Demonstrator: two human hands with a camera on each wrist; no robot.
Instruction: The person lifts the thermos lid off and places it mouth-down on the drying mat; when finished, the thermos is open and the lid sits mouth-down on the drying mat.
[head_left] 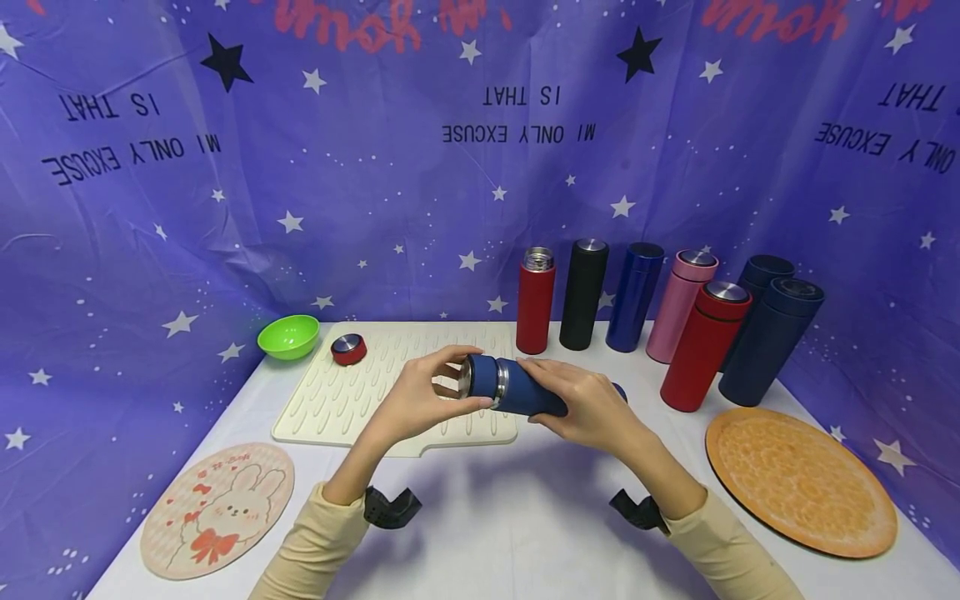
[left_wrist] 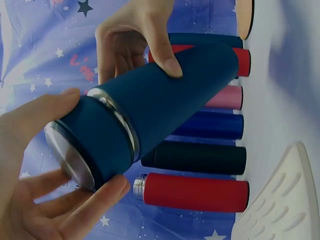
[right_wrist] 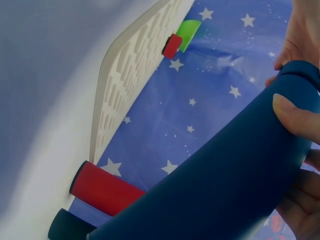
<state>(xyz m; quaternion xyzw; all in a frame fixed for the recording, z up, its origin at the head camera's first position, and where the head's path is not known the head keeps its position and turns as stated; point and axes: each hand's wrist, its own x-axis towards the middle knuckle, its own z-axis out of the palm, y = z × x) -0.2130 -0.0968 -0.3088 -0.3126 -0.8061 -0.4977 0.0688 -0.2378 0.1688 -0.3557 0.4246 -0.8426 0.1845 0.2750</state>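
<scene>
Above the table, a dark blue thermos flask point(head_left: 528, 388) is held lying nearly level, its lid end toward the left. My left hand point(head_left: 426, 395) holds the blue lid point(left_wrist: 97, 135) with its steel top, thumb on one side and fingers on the other. A shiny steel ring shows between lid and body; whether the threads still engage I cannot tell. My right hand point(head_left: 587, 402) grips the flask's body, thumb pressed along its side. Behind stands a lidless red flask point(head_left: 536, 310) with a bare steel neck. A red lid point(head_left: 348, 349) sits on the cream draining mat point(head_left: 322, 408).
A black flask point(head_left: 583, 296), a shiny blue one point(head_left: 634, 298), a pink one point(head_left: 681, 308), a large red one point(head_left: 703, 354) and dark blue ones stand right. A green bowl point(head_left: 288, 337), a rabbit placemat point(head_left: 217, 510) and an orange round placemat point(head_left: 801, 483) lie around.
</scene>
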